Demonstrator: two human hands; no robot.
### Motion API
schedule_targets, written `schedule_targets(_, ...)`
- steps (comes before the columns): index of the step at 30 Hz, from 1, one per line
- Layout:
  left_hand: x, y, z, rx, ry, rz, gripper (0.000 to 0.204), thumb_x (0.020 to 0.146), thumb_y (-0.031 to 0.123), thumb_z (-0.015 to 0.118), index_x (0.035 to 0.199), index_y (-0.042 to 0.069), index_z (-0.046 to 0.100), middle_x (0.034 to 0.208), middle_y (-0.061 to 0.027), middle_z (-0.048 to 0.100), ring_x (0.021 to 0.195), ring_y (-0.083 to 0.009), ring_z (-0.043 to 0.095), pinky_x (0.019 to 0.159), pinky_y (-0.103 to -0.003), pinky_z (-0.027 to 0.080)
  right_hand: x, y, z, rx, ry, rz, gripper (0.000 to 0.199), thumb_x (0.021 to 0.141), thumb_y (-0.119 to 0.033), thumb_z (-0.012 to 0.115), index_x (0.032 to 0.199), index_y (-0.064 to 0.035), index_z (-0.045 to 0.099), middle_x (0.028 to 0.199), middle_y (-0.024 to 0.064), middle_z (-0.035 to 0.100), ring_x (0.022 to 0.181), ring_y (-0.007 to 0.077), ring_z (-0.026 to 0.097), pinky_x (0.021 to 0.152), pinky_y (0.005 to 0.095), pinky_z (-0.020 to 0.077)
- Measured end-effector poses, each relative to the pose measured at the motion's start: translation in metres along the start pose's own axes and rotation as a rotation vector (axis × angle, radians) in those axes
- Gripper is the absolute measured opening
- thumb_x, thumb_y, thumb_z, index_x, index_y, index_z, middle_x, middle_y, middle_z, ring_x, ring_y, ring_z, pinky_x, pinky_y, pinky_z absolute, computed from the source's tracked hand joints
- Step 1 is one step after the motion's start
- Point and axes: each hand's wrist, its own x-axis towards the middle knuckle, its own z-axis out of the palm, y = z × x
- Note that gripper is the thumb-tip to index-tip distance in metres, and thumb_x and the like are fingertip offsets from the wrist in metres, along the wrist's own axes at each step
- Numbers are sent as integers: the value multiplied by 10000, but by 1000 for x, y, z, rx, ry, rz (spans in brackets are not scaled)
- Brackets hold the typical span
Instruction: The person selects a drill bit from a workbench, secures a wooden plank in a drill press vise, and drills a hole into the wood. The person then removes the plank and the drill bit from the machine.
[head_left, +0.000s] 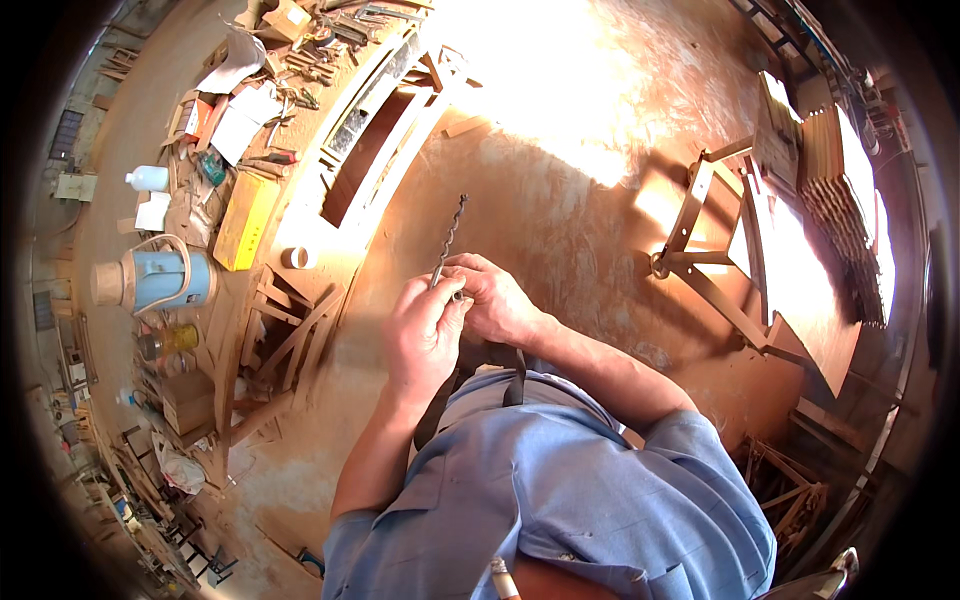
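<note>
A spiral auger drill bit points up and away from my hands, its twisted steel shaft slightly tilted to the right. My left hand is closed around its lower end, thumb and fingers pinching the smooth shank. Pressed against the left, my right hand has its fingers curled in at the same spot. A small round metal end shows between the two thumbs; whether it belongs to the bit or to a separate piece, I cannot tell. The right fingertips are partly hidden. Both hands are in front of my waist, above the floor.
At left, a cluttered wooden workbench carries a yellow box, a blue flask, a tape roll, papers and several hand tools. On the right, a wooden frame stands beside stacked boards. Bright sunlight washes out the far floor.
</note>
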Motion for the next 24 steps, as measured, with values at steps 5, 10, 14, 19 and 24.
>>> schedule_targets(5,47,-25,7,-41,36,-18,247,785,1,733,1022,15,666,943,-138,648,784,-261,651,657,-333,520,50,17,-17,-74,17,-72,284,768,-51,649,1052,-48,649,1022,141,643,970,347,601,823,421,522)
schedule_targets(10,100,-60,4,-210,9,-142,204,818,26,730,1013,17,675,826,-70,603,710,-158,581,616,-279,466,96,39,-35,-152,-89,-48,181,792,-82,650,945,-2,595,908,176,607,878,374,581,771,441,489)
schedule_targets(14,151,-100,6,-502,2,-285,175,885,82,690,1032,-9,665,840,-38,605,715,-112,571,624,-254,464,142,43,-51,-73,-150,183,181,846,-128,654,966,1,616,866,177,630,823,359,619,726,423,500)
schedule_targets(19,213,-141,-1,-759,-62,-456,210,944,152,639,1051,-29,651,865,-22,597,717,-74,552,642,-229,462,207,48,-56,-28,-159,337,166,876,-161,636,918,-1,612,796,182,615,730,353,610,671,401,490)
schedule_targets(24,261,-168,-10,-654,-86,-293,200,962,135,609,1092,-11,646,929,-39,621,714,-79,561,631,-233,466,254,67,-60,-40,-194,355,171,896,-169,623,921,-5,579,775,165,603,708,326,602,653,402,476)
